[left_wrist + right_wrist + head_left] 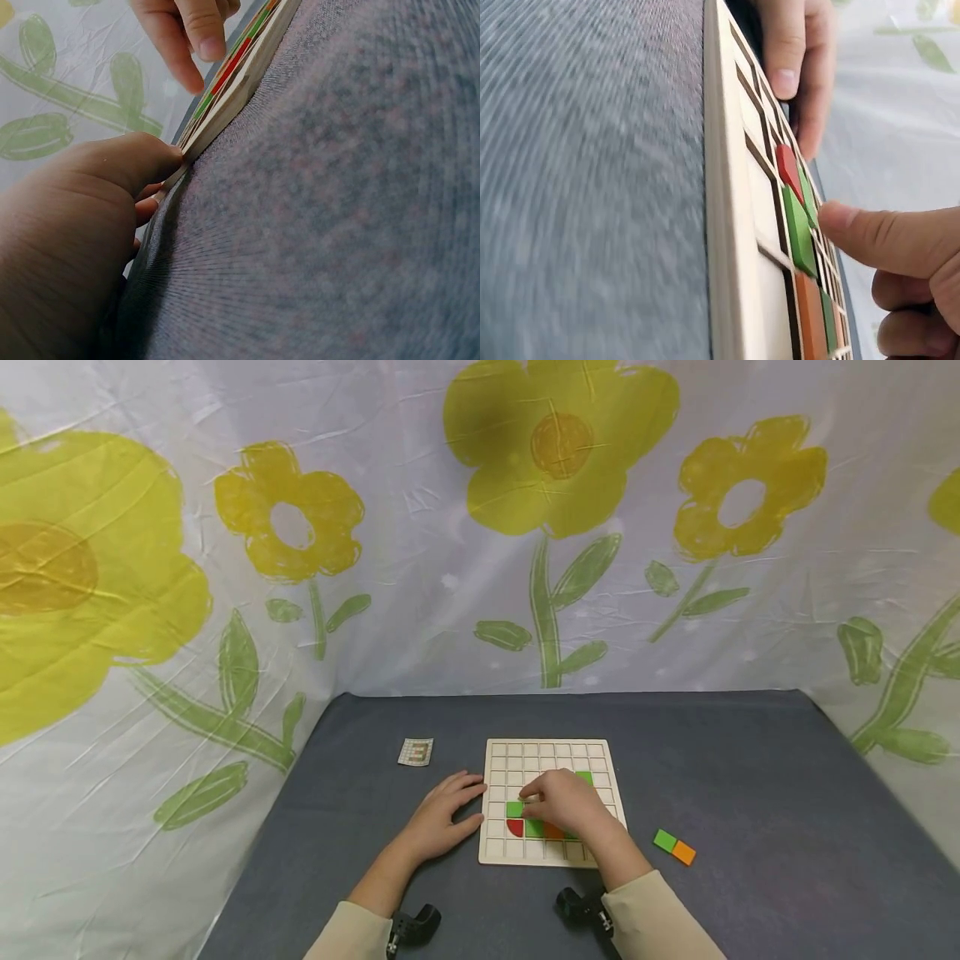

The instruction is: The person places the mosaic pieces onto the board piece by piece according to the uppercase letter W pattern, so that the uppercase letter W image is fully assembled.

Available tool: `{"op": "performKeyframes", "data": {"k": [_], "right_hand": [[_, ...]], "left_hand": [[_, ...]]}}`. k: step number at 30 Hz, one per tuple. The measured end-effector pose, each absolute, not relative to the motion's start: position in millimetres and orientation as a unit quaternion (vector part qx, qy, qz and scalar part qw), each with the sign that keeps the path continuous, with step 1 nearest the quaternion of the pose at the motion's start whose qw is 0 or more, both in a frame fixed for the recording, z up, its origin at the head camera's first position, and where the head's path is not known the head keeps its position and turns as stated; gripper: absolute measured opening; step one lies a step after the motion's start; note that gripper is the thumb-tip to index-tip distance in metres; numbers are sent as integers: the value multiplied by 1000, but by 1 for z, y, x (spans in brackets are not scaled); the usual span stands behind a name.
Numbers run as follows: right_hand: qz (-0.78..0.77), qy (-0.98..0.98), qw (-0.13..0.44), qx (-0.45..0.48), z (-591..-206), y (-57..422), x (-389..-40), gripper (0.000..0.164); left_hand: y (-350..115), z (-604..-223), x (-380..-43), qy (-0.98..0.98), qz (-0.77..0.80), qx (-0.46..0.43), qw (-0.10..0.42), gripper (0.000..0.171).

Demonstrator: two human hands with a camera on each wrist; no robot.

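A square wooden grid board (553, 749) lies on the table. Along its left edge rests my left hand (448, 814), fingers spread; the thumb touches the rim in the left wrist view. Over the middle of the board is my right hand (573, 802). Its thumb (855, 225) is held out near the tiles while the other fingers curl. A sliver of a red piece (922, 358) shows under those curled fingers, mostly hidden. On the board sit a red quarter-round tile (514, 828), green tiles (514, 809) and an orange tile (553, 832), some partly covered by the right hand.
A green tile (664, 840) and an orange tile (684, 852) lie together on the dark tablecloth, right of the board. A small pattern card (416, 752) lies beyond my left hand. A flower-printed curtain (420, 610) hangs behind the table.
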State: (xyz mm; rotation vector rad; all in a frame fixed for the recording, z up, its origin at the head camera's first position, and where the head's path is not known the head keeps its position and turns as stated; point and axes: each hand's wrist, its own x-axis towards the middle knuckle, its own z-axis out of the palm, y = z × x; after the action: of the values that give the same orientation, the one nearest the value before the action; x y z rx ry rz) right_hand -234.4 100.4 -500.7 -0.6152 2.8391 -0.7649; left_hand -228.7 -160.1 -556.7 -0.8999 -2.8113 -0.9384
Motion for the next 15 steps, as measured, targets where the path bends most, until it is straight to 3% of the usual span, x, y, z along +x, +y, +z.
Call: {"op": "performKeyframes", "data": {"k": [15], "right_hand": [[-267,952,38,-143,-492,165,-205,22]], "left_hand": [[-161,-558,-229,-912,-298,-282,19,51]]}}
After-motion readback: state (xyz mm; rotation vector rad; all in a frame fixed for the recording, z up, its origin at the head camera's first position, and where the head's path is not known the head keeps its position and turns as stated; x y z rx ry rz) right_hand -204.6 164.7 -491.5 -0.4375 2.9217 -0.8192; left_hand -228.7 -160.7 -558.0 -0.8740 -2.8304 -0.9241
